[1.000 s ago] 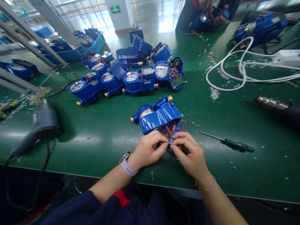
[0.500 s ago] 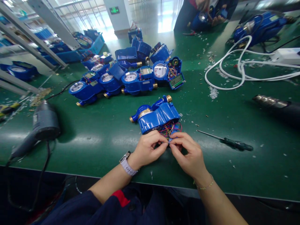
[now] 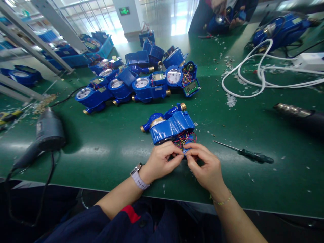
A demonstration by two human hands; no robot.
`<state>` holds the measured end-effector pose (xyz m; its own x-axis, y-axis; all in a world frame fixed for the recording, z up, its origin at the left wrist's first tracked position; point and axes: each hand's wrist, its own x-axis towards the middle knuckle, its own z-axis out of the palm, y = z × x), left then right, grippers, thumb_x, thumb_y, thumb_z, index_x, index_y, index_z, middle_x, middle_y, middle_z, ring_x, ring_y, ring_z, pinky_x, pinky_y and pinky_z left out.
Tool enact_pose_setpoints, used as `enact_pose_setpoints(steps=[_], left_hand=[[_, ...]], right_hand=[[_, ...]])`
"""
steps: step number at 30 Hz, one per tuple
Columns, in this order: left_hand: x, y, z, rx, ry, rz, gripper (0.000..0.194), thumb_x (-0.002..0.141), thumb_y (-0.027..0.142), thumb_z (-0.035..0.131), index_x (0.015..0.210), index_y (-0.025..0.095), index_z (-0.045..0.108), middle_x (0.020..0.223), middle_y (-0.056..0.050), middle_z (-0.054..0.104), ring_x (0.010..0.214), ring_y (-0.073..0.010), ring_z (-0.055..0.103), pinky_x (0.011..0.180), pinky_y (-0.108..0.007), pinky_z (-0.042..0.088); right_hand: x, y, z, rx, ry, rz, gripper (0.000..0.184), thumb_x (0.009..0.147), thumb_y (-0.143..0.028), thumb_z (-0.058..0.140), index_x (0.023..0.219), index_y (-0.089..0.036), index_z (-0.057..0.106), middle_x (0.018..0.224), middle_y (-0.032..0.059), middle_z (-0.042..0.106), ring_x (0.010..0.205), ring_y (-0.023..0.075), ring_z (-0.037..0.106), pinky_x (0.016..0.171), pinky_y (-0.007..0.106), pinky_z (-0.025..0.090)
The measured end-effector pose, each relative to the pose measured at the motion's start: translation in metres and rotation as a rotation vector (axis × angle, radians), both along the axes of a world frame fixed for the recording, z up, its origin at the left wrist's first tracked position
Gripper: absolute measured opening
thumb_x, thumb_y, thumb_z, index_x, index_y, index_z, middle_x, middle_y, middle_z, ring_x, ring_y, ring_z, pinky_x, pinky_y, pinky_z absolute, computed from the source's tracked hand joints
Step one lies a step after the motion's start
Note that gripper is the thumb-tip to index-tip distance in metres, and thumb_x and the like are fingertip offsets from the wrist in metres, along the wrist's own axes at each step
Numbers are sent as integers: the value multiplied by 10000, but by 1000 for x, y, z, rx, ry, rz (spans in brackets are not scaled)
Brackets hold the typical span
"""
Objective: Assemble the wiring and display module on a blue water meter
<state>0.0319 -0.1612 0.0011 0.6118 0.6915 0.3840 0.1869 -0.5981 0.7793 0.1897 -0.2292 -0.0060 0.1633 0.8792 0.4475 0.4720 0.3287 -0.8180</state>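
Observation:
A blue water meter (image 3: 172, 125) with brass pipe ends lies on its side in front of me, its open housing facing my hands. Thin coloured wires (image 3: 184, 138) spill out of it toward my fingers. My left hand (image 3: 165, 160) pinches thumb against forefinger at the wires' near end. Close beside it, fingertips almost touching, my right hand (image 3: 205, 165) is pinched too. What sits between the fingertips is too small and covered to make out; a bit of blue shows just behind them. To the right lies a screwdriver (image 3: 255, 156) with a dark green handle.
Several blue water meters (image 3: 144, 86) stand in a cluster further back. A heat gun (image 3: 50, 130) rests at left; another metal-nozzled tool (image 3: 293, 109) lies right. A white cable (image 3: 225, 84) loops at back right. Across the table, a co-worker's hands (image 3: 236, 22) hold a meter.
Both hands have shifted very slightly to the right, still pinched together at the wires. The meter and tools stay where they were.

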Motion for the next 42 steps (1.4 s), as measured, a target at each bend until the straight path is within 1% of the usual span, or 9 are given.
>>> enact_pose_setpoints(steps=[4,13,18,25,30,33,36,39,42], left_hand=[[-1,1,-1,-26,4,5,76,843,146,606,816,137,676,688,-14,606,543,-79,471,514,-202,370],[-3,2,-1,-48,-9,-1,119,825,104,575,835,129,691,706,-33,642,553,-88,528,529,-204,415],[-4,3,0,-70,-6,11,100,810,118,599,803,139,697,663,-16,626,527,-81,482,512,-204,385],[-3,-1,1,-58,-26,44,81,812,187,670,743,150,693,615,1,604,524,-80,493,498,-195,382],[-7,-1,4,3,-120,92,96,855,181,615,785,141,666,747,-43,670,631,-105,582,558,-205,450],[-12,1,5,25,-125,176,171,866,196,595,710,137,631,623,-10,627,535,-85,533,510,-195,411],[-16,2,4,47,-30,136,270,872,229,587,617,141,605,503,24,555,435,-65,455,453,-194,347],[-15,2,2,55,88,121,166,843,285,644,760,145,672,562,21,597,467,-76,491,474,-196,373],[-11,1,1,43,140,132,179,818,300,688,934,163,684,711,-3,675,541,-91,546,527,-205,428]], right_hand=[[2,-1,1,4,-6,15,164,856,-74,524,823,-185,639,959,65,684,772,164,659,545,242,503],[1,-1,-4,37,-66,40,108,875,-86,565,866,-175,626,993,80,646,674,131,610,533,252,478],[2,-1,-5,65,-112,49,119,875,-78,560,881,-181,619,991,86,648,756,159,635,553,262,496],[1,-1,-5,96,-162,57,128,871,-84,559,898,-190,626,1013,96,648,845,189,651,587,281,531],[3,-2,-6,80,-166,53,125,869,-80,560,887,-193,610,1023,88,636,800,167,638,588,268,516],[4,-2,-7,50,-149,16,97,878,-103,555,861,-193,588,1017,82,635,758,161,625,578,271,498],[5,-2,-8,29,-126,-23,80,896,-134,550,850,-196,565,1007,81,636,814,181,627,590,275,492],[5,-3,-9,19,-112,-46,77,916,-150,532,861,-198,558,1002,84,635,858,192,623,615,281,498],[4,-4,-10,14,-106,-62,80,930,-162,517,869,-196,554,1007,89,631,843,187,620,616,285,502]])
